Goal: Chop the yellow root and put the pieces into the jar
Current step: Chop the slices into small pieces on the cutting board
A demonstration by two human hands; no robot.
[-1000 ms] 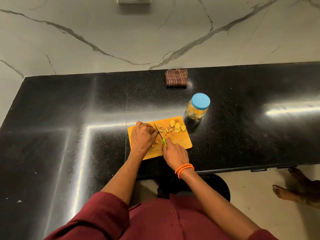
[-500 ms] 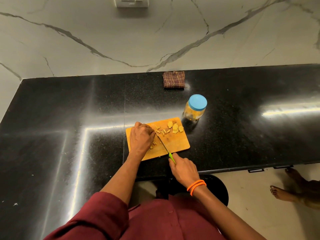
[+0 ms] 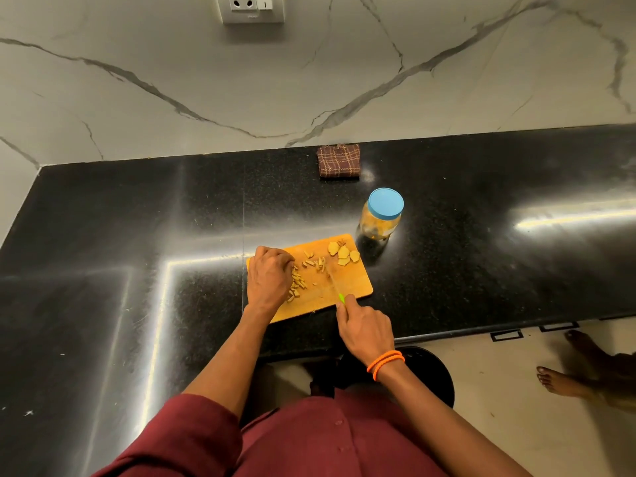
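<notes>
An orange cutting board (image 3: 351, 287) lies on the black counter. Yellow root slices (image 3: 343, 253) sit at its far right corner, and thin chopped strips (image 3: 298, 284) lie beside my left hand (image 3: 269, 277), which rests on the board's left part with fingers curled down over the pieces. My right hand (image 3: 365, 328) grips a knife (image 3: 334, 286) by its green handle, blade lying across the board toward the strips. A clear jar (image 3: 381, 222) with a blue lid on it stands just beyond the board's right corner, with yellow pieces inside.
A folded brown checked cloth (image 3: 339, 161) lies by the marble wall. A wall socket (image 3: 253, 7) is above. The counter's front edge runs just behind my right hand. Another person's bare feet (image 3: 564, 380) stand on the floor at the right.
My right hand has drawn the knife back toward the board's near edge and to the right. The chopped strips beside my left hand are now uncovered.
</notes>
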